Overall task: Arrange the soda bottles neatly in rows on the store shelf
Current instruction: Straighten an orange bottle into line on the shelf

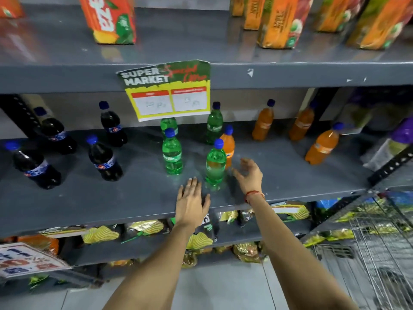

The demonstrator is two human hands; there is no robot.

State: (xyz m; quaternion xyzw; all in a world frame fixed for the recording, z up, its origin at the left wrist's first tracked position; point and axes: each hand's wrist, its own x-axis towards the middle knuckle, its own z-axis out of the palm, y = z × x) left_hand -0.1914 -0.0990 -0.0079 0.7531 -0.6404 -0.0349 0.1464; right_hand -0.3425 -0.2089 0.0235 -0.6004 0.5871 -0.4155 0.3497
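Soda bottles with blue caps stand upright on the grey middle shelf [111,202]. Several dark cola bottles [105,159] are on the left, several green bottles [172,153] in the middle, several orange bottles [321,146] on the right. One orange bottle [229,144] stands just behind the nearest green bottle [215,166]. My left hand [192,200] lies flat and open on the shelf, just left of that green bottle. My right hand [248,173] hovers open just to its right, fingers spread, touching nothing.
A paper price sign [167,90] hangs from the upper shelf edge and hides part of a rear green bottle. Juice cartons [279,21] stand on the top shelf. Snack bags [100,233] fill the lower shelves. A wire cart [380,253] sits at bottom right.
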